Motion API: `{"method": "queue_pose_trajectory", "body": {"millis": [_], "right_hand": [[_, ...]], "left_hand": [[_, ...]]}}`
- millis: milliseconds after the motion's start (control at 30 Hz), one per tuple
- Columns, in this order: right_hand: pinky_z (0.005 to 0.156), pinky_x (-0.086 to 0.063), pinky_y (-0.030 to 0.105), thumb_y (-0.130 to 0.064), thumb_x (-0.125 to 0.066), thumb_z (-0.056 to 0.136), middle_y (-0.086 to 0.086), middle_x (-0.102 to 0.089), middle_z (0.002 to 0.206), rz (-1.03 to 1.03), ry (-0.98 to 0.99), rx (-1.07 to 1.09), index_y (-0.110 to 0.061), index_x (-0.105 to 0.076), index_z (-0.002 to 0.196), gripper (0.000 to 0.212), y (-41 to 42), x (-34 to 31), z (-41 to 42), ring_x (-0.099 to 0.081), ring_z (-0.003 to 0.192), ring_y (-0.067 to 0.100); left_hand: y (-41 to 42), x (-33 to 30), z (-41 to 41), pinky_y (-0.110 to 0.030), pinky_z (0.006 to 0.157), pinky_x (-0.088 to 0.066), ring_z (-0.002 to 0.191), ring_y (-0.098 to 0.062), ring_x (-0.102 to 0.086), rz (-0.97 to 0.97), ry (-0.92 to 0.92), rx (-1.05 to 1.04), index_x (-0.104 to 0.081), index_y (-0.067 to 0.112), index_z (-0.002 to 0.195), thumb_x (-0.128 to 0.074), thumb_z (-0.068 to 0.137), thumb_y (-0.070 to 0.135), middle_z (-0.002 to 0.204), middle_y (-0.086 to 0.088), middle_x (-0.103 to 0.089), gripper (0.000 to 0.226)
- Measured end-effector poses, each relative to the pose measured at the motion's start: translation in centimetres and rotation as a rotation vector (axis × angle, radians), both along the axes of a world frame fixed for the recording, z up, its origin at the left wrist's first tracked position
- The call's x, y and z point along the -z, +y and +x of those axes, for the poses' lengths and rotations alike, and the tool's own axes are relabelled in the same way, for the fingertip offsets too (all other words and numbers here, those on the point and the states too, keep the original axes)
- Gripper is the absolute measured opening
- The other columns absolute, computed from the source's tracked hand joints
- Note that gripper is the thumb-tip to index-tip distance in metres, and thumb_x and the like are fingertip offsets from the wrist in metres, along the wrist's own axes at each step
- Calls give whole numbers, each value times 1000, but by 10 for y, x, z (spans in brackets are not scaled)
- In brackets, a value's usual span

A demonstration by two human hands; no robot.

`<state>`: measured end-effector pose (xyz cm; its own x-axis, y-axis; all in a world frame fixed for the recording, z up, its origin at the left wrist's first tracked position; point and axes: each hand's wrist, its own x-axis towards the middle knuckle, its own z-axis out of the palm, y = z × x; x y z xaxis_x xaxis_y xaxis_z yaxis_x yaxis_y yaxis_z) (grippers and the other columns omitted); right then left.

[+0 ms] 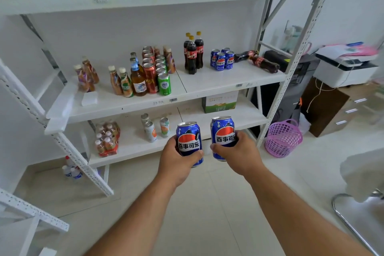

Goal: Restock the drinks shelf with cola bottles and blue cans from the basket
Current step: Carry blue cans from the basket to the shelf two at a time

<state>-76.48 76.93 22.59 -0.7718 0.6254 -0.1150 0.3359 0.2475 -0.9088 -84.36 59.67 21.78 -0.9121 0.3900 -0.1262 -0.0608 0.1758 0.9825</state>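
Note:
My left hand (pixel 176 162) grips an upright blue can (pixel 188 137), and my right hand (pixel 239 153) grips a second blue can (pixel 223 133). Both cans hang in front of the lower shelf, below the drinks shelf (pixel 218 87). On that shelf three cola bottles (pixel 193 54) stand upright, several blue cans (pixel 222 59) cluster to their right, and two cola bottles (pixel 259 60) lie on their sides near the right end. The purple basket (pixel 283 138) sits on the floor beside the right shelf post and looks empty.
Tea bottles, red cans and green cans (pixel 149 70) fill the shelf's left half. The lower shelf holds a bottle pack (pixel 107 138), a few cans and a green carton (pixel 220 103). A printer (pixel 345 68) and brown cabinet (pixel 326 108) stand right; a chair frame (pixel 353 224) is near right.

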Motion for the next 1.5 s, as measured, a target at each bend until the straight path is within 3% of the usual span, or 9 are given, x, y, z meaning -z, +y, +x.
{"method": "queue_pose_trajectory", "body": {"millis": [133,467,667,833,1000,1133,1367,1500], "right_hand": [[66,-51,17,-34,-93,75,-11,-69,102,7,17,26,-25,-59,118,55,39,1,-18,-67,91,4],[58,-48,10,-31,-93,76,-11,-69,101,-37,55,7,-26,-59,115,52,196,3,-71,-66,86,1],[63,-50,14,-35,-94,74,-9,-71,102,-8,35,-16,-25,-61,115,53,280,0,-99,-67,88,1],[49,-45,6,-35,-93,75,-12,-69,98,5,22,-28,-29,-58,109,49,324,5,-128,-64,82,-2],[59,-48,10,-37,-93,74,-9,-71,101,19,10,-31,-27,-61,113,51,356,11,-170,-68,86,2],[52,-47,7,-33,-93,76,-11,-71,96,40,-3,-33,-28,-61,111,47,383,8,-209,-67,84,1],[61,-47,11,-36,-92,76,-13,-69,99,54,-35,-4,-22,-62,123,57,415,11,-273,-66,86,2],[58,-47,10,-37,-92,76,-13,-68,99,34,-66,-11,-23,-60,123,59,429,18,-301,-66,86,1]], "left_hand": [[39,0,-23,-11,62,-54,94,-2,-70,-19,20,3,-62,32,114,-91,77,14,108,10,-73,50],[194,0,-74,-19,75,-57,100,-6,-71,-63,22,-14,-62,28,124,-91,76,17,112,9,-73,58],[275,-4,-98,-25,79,-59,97,-7,-72,-60,27,-51,-64,29,120,-91,75,12,109,9,-75,55],[319,-5,-126,-21,76,-58,92,0,-72,-76,24,-63,-64,31,117,-90,75,12,106,12,-75,54],[353,-1,-170,-24,81,-59,97,-3,-71,-100,30,-52,-64,31,122,-90,75,14,108,12,-74,56],[378,4,-212,-15,69,-56,100,-4,-69,-70,15,-40,-62,29,127,-90,77,14,112,10,-72,59],[413,8,-275,-7,52,-50,97,-2,-64,-61,-8,-2,-55,32,129,-87,81,11,111,15,-66,62],[429,12,-302,-16,72,-55,99,-3,-64,-90,-23,-13,-55,32,133,-89,80,14,113,16,-65,66]]}}
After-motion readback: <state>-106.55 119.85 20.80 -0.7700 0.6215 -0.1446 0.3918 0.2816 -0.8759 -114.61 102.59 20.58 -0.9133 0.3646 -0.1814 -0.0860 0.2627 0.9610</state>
